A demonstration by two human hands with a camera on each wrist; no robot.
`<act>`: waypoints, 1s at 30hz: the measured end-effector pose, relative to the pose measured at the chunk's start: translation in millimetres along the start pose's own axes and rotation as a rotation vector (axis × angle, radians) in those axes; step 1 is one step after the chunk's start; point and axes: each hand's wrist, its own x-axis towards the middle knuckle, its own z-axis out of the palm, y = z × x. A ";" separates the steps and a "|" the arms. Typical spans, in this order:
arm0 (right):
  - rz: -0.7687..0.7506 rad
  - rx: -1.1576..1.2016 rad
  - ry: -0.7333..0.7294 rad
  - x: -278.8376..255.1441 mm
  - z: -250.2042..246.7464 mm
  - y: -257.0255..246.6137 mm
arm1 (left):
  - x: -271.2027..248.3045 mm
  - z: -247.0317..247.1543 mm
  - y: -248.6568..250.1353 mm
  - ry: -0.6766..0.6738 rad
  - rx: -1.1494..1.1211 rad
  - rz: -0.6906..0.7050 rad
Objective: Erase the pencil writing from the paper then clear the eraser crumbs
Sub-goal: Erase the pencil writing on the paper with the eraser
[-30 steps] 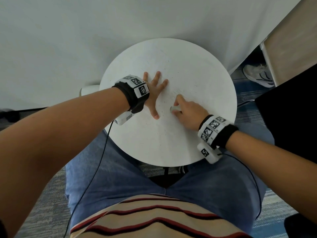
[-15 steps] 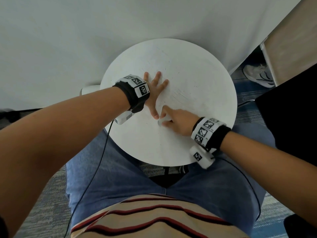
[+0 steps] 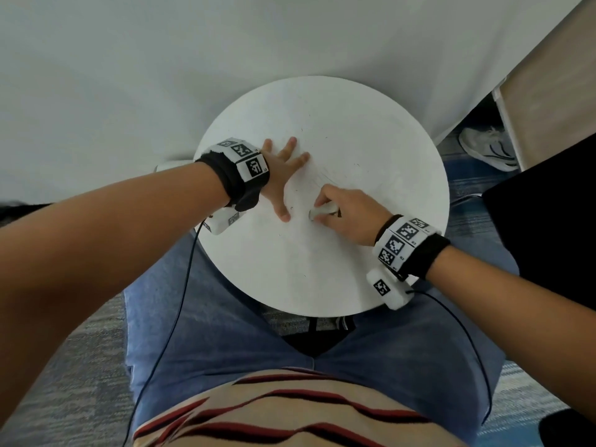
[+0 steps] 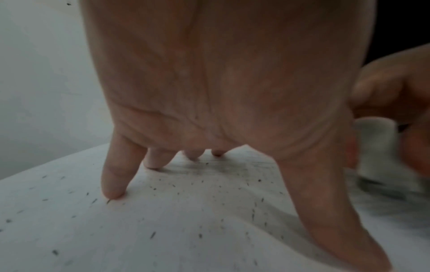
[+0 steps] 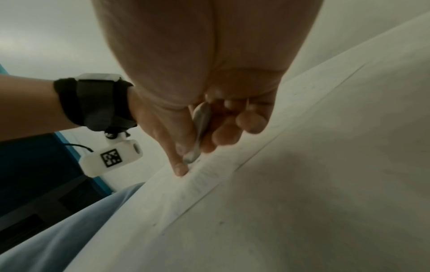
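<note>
Paper lies flat on the round table, white on white, so its edges are hard to trace from the head view; the right wrist view shows one edge running just beyond the fingertips. Faint pencil marks remain on the sheet just ahead of our right hand. That hand pinches a small white eraser between thumb and curled fingers, its lower end touching the sheet. Our left hand lies beside it, fingers straight and spread, thumb pointing back toward us, pressing the sheet down and holding nothing. Dark eraser crumbs lie scattered under and around the left palm.

We judge the erasing step to be in hand, not finished, since grey marks show near the eraser. The next move calls for short strokes over the remaining marks, with the left hand pinning the sheet near the eraser so the paper does not buckle. Crumb clearing comes after.
</note>
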 end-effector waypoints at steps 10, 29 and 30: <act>0.107 -0.283 0.065 15.4 0.2 -11.5 | 3.6 1.2 5.9 0.008 0.006 -0.020; 0.074 -0.277 0.011 1.9 7.9 -16.3 | 0.3 -3.9 8.7 0.031 0.016 -0.035; 0.033 -0.318 -0.044 -5.4 15.7 -21.5 | 0.7 -3.9 8.9 0.027 0.014 -0.035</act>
